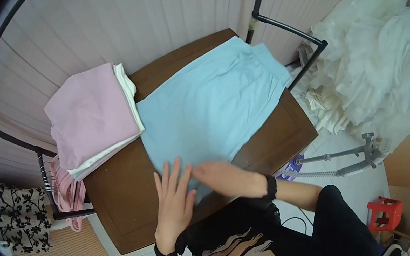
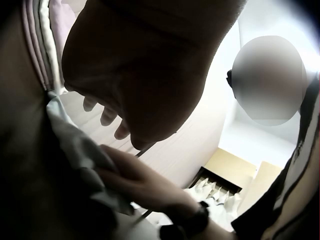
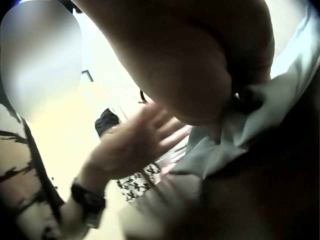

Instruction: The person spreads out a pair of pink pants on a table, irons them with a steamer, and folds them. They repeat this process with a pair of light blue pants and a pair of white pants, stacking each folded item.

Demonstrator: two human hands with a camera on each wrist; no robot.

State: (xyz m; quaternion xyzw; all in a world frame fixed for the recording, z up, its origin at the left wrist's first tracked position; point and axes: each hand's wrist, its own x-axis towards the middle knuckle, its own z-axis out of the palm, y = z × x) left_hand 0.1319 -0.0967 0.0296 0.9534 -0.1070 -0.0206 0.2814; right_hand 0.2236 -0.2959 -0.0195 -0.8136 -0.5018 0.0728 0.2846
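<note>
A light blue garment (image 1: 196,103) with a gathered waistband (image 1: 269,61) lies spread across the brown wooden table (image 1: 127,207), waistband at the far right. My left hand (image 1: 174,205) is at its near left corner, fingers straight and spread. Beside it my right hand (image 1: 225,177), blurred in the head view, is at the garment's near edge. The right wrist view has the blue cloth (image 3: 240,130) bunched at the right hand's fingers, which grip it; the fingertips are partly hidden. Left of the garment sits a folded stack with a pink piece (image 1: 90,112) on top.
A black metal rack (image 1: 12,136) with pink hangers (image 1: 70,191) stands at the left, near a black-and-white patterned cloth (image 1: 15,215). White tulle dresses (image 1: 368,58) hang at the right. On the floor are a steamer's pole and hose (image 1: 336,169) and a red stool (image 1: 384,212).
</note>
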